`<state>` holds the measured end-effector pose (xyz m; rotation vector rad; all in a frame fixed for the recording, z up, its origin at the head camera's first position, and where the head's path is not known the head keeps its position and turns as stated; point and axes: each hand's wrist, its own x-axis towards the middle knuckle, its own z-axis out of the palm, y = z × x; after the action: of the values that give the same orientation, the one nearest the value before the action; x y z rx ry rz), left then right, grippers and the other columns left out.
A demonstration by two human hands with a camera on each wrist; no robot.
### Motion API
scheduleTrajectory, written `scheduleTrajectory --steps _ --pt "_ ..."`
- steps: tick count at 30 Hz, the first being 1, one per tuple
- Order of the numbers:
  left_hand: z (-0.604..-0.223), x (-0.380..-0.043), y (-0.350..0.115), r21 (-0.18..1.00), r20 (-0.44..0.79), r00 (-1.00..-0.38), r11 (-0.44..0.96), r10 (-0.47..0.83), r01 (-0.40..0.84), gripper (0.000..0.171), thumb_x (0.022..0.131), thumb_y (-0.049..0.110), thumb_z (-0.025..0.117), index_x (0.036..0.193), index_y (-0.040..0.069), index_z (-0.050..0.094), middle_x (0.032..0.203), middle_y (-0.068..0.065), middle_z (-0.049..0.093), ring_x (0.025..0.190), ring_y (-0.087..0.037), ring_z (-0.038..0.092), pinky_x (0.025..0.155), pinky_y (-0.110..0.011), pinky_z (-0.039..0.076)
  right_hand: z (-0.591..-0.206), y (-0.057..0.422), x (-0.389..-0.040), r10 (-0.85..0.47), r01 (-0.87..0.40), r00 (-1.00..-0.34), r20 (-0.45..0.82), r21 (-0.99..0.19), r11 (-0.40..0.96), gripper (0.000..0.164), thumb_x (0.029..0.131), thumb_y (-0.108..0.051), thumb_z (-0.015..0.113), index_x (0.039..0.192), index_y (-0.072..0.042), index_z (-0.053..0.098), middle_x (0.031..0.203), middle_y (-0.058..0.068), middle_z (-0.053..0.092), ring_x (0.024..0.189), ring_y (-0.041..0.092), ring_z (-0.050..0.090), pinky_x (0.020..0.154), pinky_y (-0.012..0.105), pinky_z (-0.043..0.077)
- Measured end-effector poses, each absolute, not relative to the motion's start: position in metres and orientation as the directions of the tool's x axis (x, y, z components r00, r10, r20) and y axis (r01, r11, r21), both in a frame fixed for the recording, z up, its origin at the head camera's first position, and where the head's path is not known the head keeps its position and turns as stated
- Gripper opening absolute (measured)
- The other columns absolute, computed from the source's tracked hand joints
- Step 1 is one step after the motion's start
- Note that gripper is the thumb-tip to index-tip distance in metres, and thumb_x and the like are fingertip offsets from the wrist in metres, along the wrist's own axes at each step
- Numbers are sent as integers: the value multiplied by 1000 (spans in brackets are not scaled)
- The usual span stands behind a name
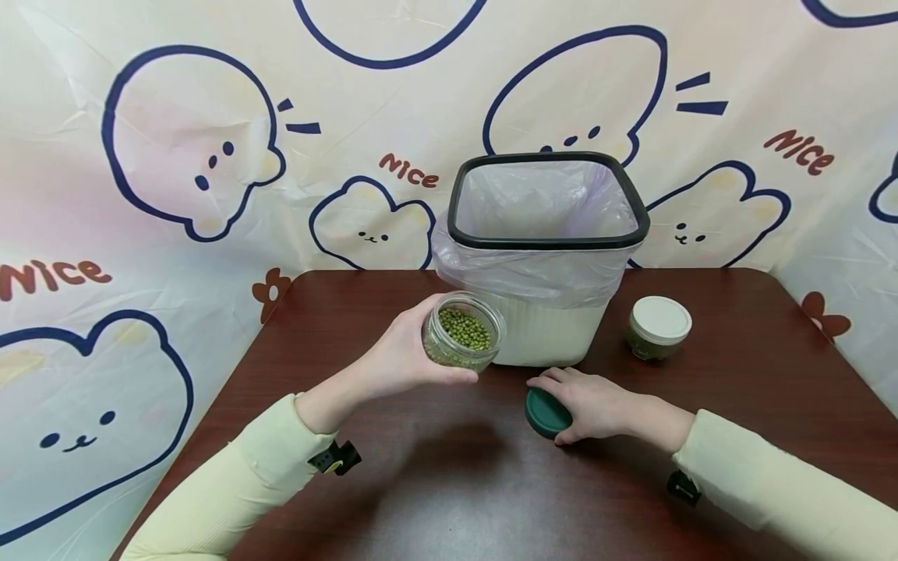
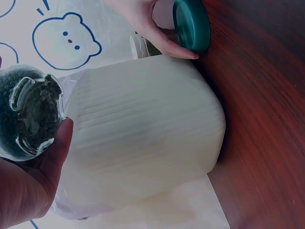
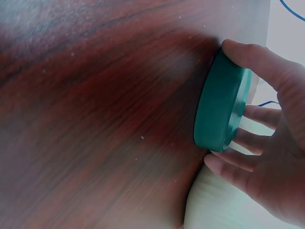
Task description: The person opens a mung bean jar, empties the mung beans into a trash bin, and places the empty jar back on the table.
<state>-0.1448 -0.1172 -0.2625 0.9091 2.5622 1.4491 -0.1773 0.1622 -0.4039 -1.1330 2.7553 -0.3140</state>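
Note:
My left hand (image 1: 400, 351) grips an open clear jar (image 1: 452, 354) of green mung beans (image 1: 464, 328), held above the table in front of the bin and tilted so its mouth shows. From the left wrist view, the base of the jar (image 2: 38, 114) is seen beside my thumb. My right hand (image 1: 596, 401) holds a round green lid (image 1: 546, 413) by its edge, low at the tabletop. In the right wrist view, thumb and fingertips sit around the rim of the lid (image 3: 220, 102), which lies flat against the wood.
A white bin (image 1: 547, 331) with a black rim (image 1: 547, 244) and a translucent liner (image 1: 533, 273) stands at the back of the dark wooden table (image 1: 449, 506). To its right is a white-lidded jar (image 1: 659, 323) with green contents. A printed cloth (image 1: 365, 101) hangs behind.

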Motion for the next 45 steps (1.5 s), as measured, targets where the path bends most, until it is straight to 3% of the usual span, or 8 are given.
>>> scheduleTrajectory --steps 6,11,17,26,31,37,45 --pt "-262 -145 -118 796 243 -823 379 513 471 72 64 14 81 125 7 44 114 -3 54 103 -12 49 89 -34 40 -402 162 -176 -713 -683 -700 -39 -253 685 81 63 -42 77 130 -13 42 120 4 43 99 18 47 73 34 45" --pt "-262 -145 -119 800 234 -832 387 502 458 72 64 14 80 125 6 42 115 -4 53 103 -12 49 88 -33 40 -392 159 -174 -737 -736 -671 83 -202 647 69 71 -46 70 129 -17 45 124 0 43 106 16 46 82 35 43" --pt "-261 -146 -122 802 238 -842 390 485 452 72 64 14 80 126 7 42 115 -4 53 102 -12 49 87 -34 40 -365 155 -172 -764 -823 -562 317 -125 554 53 76 -37 68 122 -15 52 120 -2 48 108 14 47 84 35 42" --pt "-260 -147 -125 774 282 -849 418 446 476 73 61 14 82 123 5 45 111 -4 55 100 -11 50 87 -34 40 -321 156 -171 -734 -879 -447 511 -97 467 48 78 -31 67 121 -12 54 120 -1 50 105 12 48 81 33 44" --pt "-258 -147 -128 786 272 -850 405 451 467 75 62 14 82 125 5 43 114 -4 54 101 -12 49 88 -34 40 -297 158 -172 -682 -910 -355 640 -71 408 45 77 -26 68 118 -9 57 117 1 53 104 14 50 84 26 41" --pt "-257 -148 -130 782 272 -852 414 447 467 76 62 15 82 126 6 42 115 -4 53 102 -13 49 87 -34 40 -272 160 -174 -603 -936 -266 752 -52 348 38 84 -28 59 111 -1 60 112 8 57 102 20 51 88 20 37" --pt "-256 -148 -131 785 266 -856 416 444 460 75 63 14 81 127 5 41 115 -4 53 102 -14 49 87 -34 40 -250 164 -183 -467 -913 -180 866 30 406 37 87 -29 54 102 3 62 105 16 59 95 28 53 84 20 37"
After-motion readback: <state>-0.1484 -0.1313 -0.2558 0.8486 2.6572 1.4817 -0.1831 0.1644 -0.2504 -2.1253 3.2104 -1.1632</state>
